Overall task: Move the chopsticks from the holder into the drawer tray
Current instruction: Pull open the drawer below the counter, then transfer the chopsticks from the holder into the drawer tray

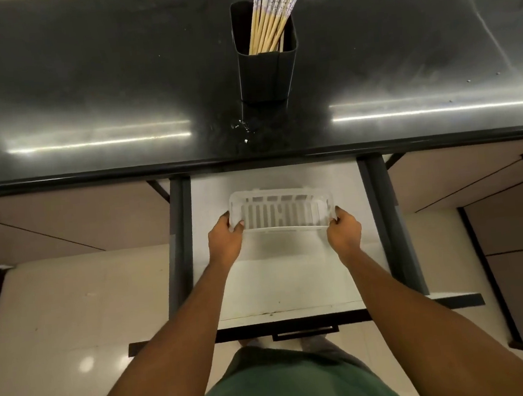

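Arms: we reach both forward and down from above the green shirt, over the front panel of the open drawer point(293, 277), because the tray sits toward its back.
Left hand point(226, 239): closed on the left end of the tray point(282, 211), thumb hooked over the near corner.
Right hand point(344, 226): clasping the right end, fingers curled on the rim; a grip at each end keeps the light tray level, as we judge it.
Tray: white, slotted, empty, lying crosswise in the drawer; whether it rests on the floor of the drawer or is lifted just off it, we cannot tell.
Chopsticks point(271, 15): all standing bundled in the holder point(265, 66), leaning to the right, patterned tops up so they can be pulled by the clean end.
Holder: dark, upright on the black counter point(85, 103), straight behind the drawer, well apart from the tray.
Step in hand: we judge we are squaring the tray before any chopstick is moved; the transfer itself is not yet begun.
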